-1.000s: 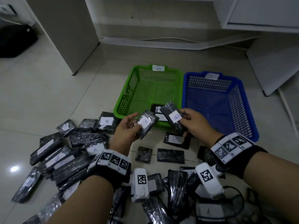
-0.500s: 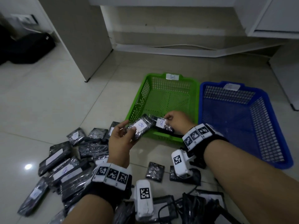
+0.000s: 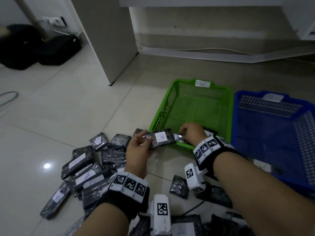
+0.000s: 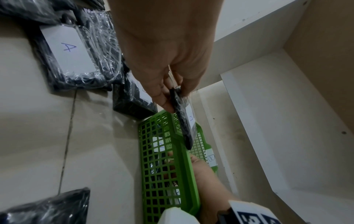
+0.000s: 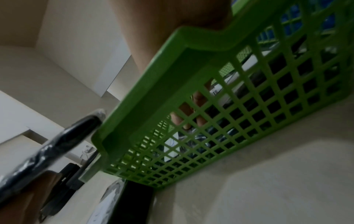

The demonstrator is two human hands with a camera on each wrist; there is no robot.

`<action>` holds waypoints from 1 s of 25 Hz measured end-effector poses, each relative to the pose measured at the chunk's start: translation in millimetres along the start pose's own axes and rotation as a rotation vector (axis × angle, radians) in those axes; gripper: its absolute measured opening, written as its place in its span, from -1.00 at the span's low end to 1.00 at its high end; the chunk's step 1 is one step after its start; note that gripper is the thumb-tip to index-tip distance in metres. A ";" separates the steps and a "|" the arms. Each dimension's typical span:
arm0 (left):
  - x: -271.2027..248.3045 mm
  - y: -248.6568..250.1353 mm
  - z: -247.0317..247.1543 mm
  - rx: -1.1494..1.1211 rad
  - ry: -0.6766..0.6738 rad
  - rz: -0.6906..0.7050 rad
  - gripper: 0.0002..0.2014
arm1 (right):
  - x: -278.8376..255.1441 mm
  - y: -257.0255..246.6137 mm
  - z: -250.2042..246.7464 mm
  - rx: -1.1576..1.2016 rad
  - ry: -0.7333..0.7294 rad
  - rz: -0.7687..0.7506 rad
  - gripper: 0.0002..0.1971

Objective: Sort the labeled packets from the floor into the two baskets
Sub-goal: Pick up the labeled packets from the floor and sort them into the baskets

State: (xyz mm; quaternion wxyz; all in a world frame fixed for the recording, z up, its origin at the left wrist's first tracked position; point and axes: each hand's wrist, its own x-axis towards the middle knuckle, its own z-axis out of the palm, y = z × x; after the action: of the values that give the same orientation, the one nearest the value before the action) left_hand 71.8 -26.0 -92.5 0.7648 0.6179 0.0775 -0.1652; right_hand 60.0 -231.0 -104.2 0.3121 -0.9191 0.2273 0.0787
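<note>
My left hand grips a black wrapped packet labelled B just outside the front left corner of the green basket. In the left wrist view the thumb and fingers pinch this packet by one end above the basket's rim. My right hand reaches over the front wall into the green basket, fingers curled on a shiny packet low inside. Through the mesh those fingers show. The blue basket stands to the right.
Several labelled packets lie heaped on the tiles to the left and under my forearms. More packets lie in the green basket's front. A white cabinet panel stands behind, a black bag far left.
My right hand has carried its B packet from above the basket's front edge down into the green basket. My left hand has brought its packet closer to the basket's corner.
</note>
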 end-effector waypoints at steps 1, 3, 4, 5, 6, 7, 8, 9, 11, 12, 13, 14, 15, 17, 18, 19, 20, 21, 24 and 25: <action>0.9 0.5 0.6 0.002 0.002 0.000 -0.71 | 0.3 0.9 -0.9 -0.022 -0.023 -0.010 -0.78; 2.6 1.9 2.7 0.008 -0.006 0.001 -0.69 | -0.6 4.6 -3.9 0.001 -0.071 0.016 -0.78; 2.7 3.6 4.6 0.019 -0.011 0.007 -0.69 | -2.5 5.6 -7.0 0.042 -0.077 0.033 -0.80; 2.6 4.2 7.4 0.039 -0.013 0.014 -0.68 | -4.8 7.5 -10.1 0.102 -0.065 0.039 -0.79; 3.8 4.8 11.2 0.066 -0.020 0.026 -0.68 | -8.1 7.5 -14.9 0.188 -0.041 0.027 -0.73; 5.5 5.0 15.2 0.096 -0.025 0.041 -0.68 | -11.1 6.1 -19.7 0.302 -0.036 0.005 -0.67; 6.3 4.7 19.4 0.124 -0.033 0.054 -0.67 | -15.6 2.6 -24.1 0.437 -0.070 -0.029 -0.67; 6.7 5.7 24.7 0.159 -0.047 0.071 -0.66 | -18.6 -1.4 -28.2 0.561 -0.128 -0.066 -0.71; 6.3 4.0 31.5 0.327 -0.077 0.164 -0.62 | -16.8 -2.7 -30.1 0.657 -0.203 -0.109 -0.79; 5.2 3.1 31.4 0.484 -0.083 0.250 -0.60 | -13.4 -0.4 -29.0 0.658 -0.176 -0.101 -0.84; 2.9 2.8 29.2 0.648 -0.071 0.339 -0.58 | -7.6 3.8 -25.5 0.655 -0.112 -0.065 -0.89; 0.4 2.2 24.5 0.786 -0.059 0.420 -0.56 | -3.3 5.9 -22.9 0.636 -0.046 -0.018 -0.90; -2.0 0.4 18.5 0.894 -0.076 0.471 -0.54 | 0.1 6.8 -18.7 0.585 -0.001 0.033 -0.89; -5.0 -5.2 4.0 1.062 -0.189 0.496 -0.45 | 0.1 1.1 -10.1 0.347 0.009 0.071 -0.86; -5.2 -8.2 -3.9 1.127 -0.263 0.490 -0.39 | -1.4 -4.0 -5.4 0.181 -0.002 0.055 -0.83; -5.3 -8.7 -9.4 1.174 -0.332 0.483 -0.34 | -2.0 -8.1 -1.8 0.027 -0.006 0.021 -0.80; -3.8 -8.1 -14.3 1.204 -0.385 0.475 -0.30 | -4.0 -12.5 0.4 -0.073 -0.011 -0.014 -0.78; -1.6 -6.5 -17.0 1.217 -0.420 0.472 -0.28 | -5.7 -15.0 0.4 -0.119 -0.031 -0.032 -0.74; -1.8 -2.0 -21.6 1.204 -0.431 0.491 -0.30 | -13.9 -10.0 -10.7 -0.102 -0.086 -0.025 -0.68; -5.6 -2.8 -22.8 1.190 -0.406 0.540 -0.35 | -21.2 -6.3 -15.7 -0.051 -0.054 -0.015 -0.69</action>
State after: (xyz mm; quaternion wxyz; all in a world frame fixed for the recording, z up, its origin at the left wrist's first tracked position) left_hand 67.6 -3.5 -98.4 0.3087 0.8875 -0.3284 -0.0957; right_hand 44.2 -228.4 -82.2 0.2953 -0.9260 0.2097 0.1067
